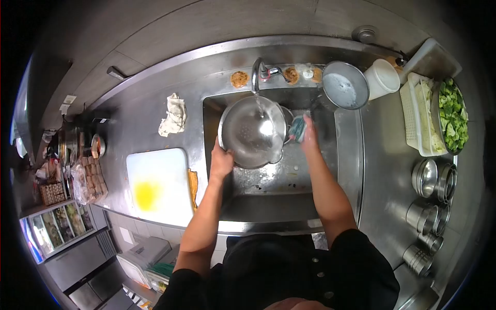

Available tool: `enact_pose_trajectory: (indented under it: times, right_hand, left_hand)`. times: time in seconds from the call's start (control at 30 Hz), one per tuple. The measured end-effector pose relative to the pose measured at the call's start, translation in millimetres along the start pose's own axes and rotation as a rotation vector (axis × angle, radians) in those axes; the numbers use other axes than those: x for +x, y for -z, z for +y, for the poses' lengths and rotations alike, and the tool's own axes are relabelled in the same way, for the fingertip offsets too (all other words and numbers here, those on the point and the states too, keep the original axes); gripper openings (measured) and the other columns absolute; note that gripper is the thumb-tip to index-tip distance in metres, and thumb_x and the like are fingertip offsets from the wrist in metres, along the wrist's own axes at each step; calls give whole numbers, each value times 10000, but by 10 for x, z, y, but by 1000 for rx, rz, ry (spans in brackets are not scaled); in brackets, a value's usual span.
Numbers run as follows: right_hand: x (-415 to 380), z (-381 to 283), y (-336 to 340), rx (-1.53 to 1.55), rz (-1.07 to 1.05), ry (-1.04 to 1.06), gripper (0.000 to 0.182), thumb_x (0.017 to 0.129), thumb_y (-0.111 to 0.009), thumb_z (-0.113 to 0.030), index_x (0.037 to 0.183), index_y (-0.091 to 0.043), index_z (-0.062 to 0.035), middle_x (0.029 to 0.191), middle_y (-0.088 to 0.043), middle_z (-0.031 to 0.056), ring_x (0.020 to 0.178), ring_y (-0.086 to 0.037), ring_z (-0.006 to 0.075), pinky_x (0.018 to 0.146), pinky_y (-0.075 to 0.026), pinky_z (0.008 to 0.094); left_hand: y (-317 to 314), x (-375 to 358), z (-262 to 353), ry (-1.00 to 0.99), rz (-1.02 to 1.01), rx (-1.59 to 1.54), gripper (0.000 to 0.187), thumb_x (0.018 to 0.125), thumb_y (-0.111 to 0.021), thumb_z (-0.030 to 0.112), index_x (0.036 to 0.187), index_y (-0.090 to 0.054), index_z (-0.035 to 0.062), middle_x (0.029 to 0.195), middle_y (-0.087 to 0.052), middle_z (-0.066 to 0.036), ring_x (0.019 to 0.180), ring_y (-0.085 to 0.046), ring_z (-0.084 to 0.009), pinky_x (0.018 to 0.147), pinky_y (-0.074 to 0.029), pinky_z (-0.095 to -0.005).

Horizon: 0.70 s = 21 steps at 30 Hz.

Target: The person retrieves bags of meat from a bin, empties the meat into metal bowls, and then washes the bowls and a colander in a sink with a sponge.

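Note:
Under the running faucet [257, 72], a large round metal colander [250, 139] is tilted in the sink [268, 207], with a dotted pattern on its base. Water runs into it and wets its shiny inside. My left hand [222, 161] is closed on its left rim, thumb over the edge. To the right of the colander, my right hand [310, 135] is closed around a green scrubbing sponge [297, 128], close to the colander's side loop handle. Small food scraps lie on the wet sink floor.
Left of the sink are a white cutting board [157, 181] and a crumpled cloth [173, 114]. A metal bowl [345, 85] and white bucket [382, 78] stand behind right. Farther right are a white basket [416, 113], chopped green vegetables [453, 116] and several metal containers [424, 217].

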State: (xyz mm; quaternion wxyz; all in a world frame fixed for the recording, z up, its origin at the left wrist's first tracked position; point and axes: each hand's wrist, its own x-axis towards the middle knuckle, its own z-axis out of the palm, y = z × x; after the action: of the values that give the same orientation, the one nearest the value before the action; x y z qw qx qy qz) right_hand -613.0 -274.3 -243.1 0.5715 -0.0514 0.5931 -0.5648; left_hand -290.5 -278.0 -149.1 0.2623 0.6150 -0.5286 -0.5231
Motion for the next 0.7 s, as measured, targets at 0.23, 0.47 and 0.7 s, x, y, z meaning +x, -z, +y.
enact_pose_trajectory:
  times: [0.23, 0.47, 0.7]
  right_hand:
    - [-1163, 1279, -848, 366, -177, -336, 253, 1038, -517, -219, 1225, -629, -89, 1172, -701, 95, 1035, -694, 277, 870, -584, 448]
    - [495, 2002, -569, -499, 216, 73, 651, 662, -872, -9, 1250, -594, -49, 1130, -719, 141, 1037, -702, 329, 835, -567, 435]
    - [-183, -141, -1253, -1209, -372, 799, 458, 755, -705, -19, 1199, -620, -92, 1156, -710, 176, 1093, -655, 422, 924, -526, 483]
  left_hand:
    - [-583, -269, 94, -270, 390, 181, 780, 845, -548, -82, 1561, -284, 81, 1218, -666, -319, 1178, -642, -480, 1004, -506, -488]
    - [31, -184, 350, -264, 1, 562, 784, 793, -612, 0, 1517, -311, 20, 1093, -668, -357, 1004, -654, -515, 929, -521, -559]
    - [-53, 536, 543, -132, -278, 869, 601, 820, -596, 77, 1385, -456, -69, 1033, -701, -332, 1045, -676, -480, 963, -526, -513]
